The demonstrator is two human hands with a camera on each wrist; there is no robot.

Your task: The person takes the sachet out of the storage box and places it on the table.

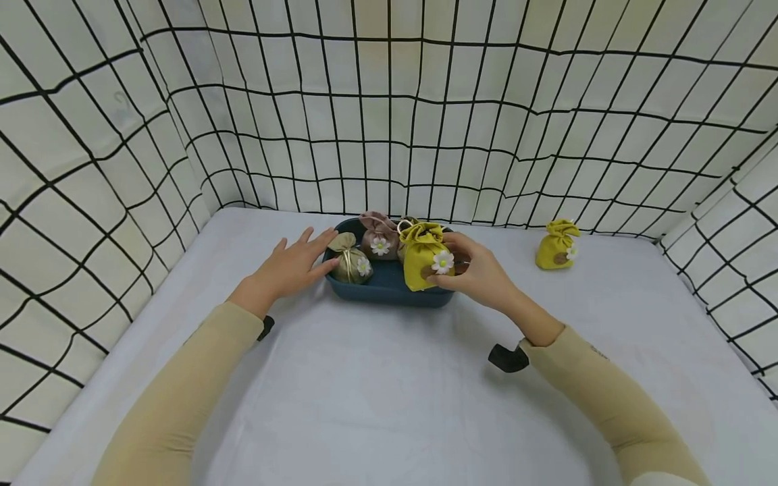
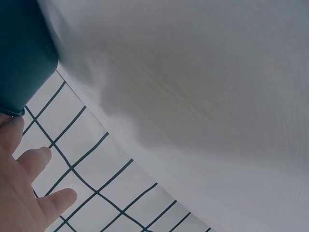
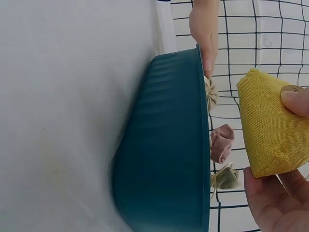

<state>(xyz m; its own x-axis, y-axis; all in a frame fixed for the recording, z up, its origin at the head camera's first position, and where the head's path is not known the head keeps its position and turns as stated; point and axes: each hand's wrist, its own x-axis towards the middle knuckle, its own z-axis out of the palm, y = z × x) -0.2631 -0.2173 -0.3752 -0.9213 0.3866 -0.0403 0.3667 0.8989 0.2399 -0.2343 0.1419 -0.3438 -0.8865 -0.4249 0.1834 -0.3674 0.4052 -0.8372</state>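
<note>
A mustard-yellow drawstring pouch (image 1: pixel 423 257), gathered at the neck and marked with a white daisy on its front, is pinched between the thumb and fingers of the right hand (image 1: pixel 480 273) and is held upright over the right end of a dark teal tray (image 1: pixel 389 291), its lower edge at the tray's front rim. The left hand (image 1: pixel 290 266) lies with straight fingers against the tray's left end, the fingertips touching the rim beside an olive-green pouch (image 1: pixel 351 260) tied with a pale cord. A dusty pink pouch (image 1: pixel 378 235), also bearing a daisy, sits at the back of the tray, and part of another pouch is seen behind the yellow one, mostly hidden by it. A second yellow pouch (image 1: pixel 556 246) stands well apart on the white table (image 1: pixel 377 391), near the gridded backdrop (image 1: pixel 389 101) to the right. In the right wrist view the ribbed outer wall of the tray and the plain back of the held pouch are shown, with the thumb pressed on its top corner; the daisy is not seen there. In the left wrist view only a corner of the tray, the spread fingers (image 2: pixel 29 164) and the backdrop are shown.
</note>
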